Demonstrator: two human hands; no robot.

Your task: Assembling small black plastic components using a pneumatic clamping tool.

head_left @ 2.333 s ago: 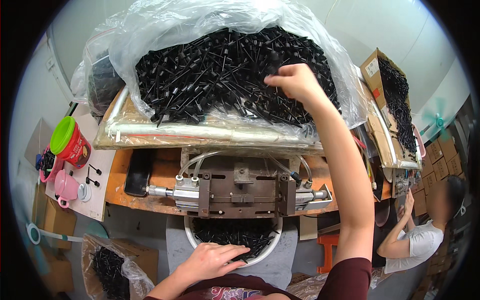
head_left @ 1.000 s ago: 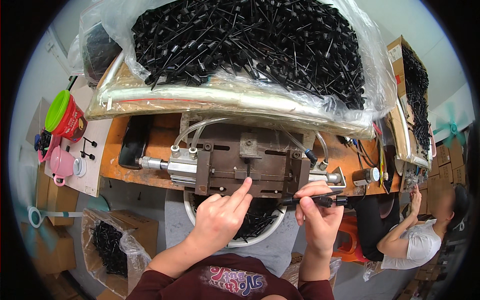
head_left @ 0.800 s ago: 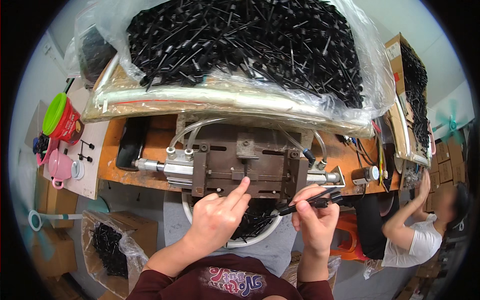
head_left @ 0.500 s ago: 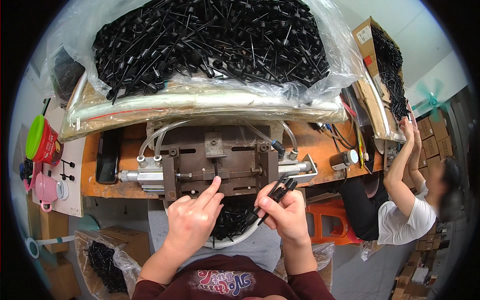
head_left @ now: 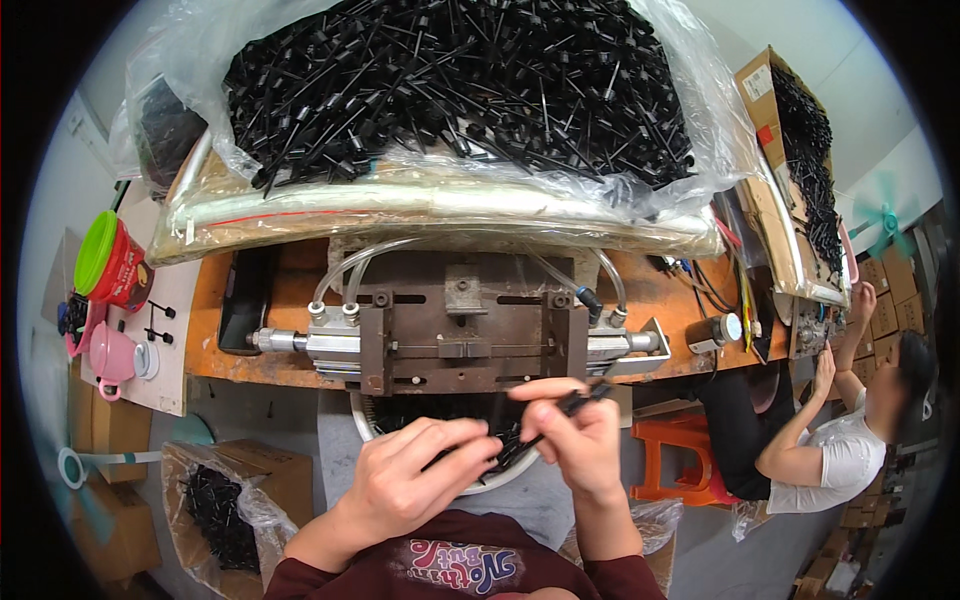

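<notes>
Shift since the earlier frame: the left hand, whose forefinger was laid at the central block half a second ago, has been drawn back toward the wearer; the dark stem seen there then is no longer seen.
Left grip: fingers are curled above the white basin; whether anything is pinched between them cannot be told.
Right grip: black stemmed parts are clamped between thumb and fingers of the right hand, near the right end of the fixture; their number is obscured by blur.
Fixture: it is mounted on the orange worktop, with a metal cylinder at its left end.
Stock: similar black pieces are heaped in the plastic bag behind the fixture; more are contained in the basin.
Step in hand: a changeover between pieces is judged to be under way.
Next move: for a piece to be seated, one part would need to be singled out from the right grip and its stem aligned with the block.
</notes>
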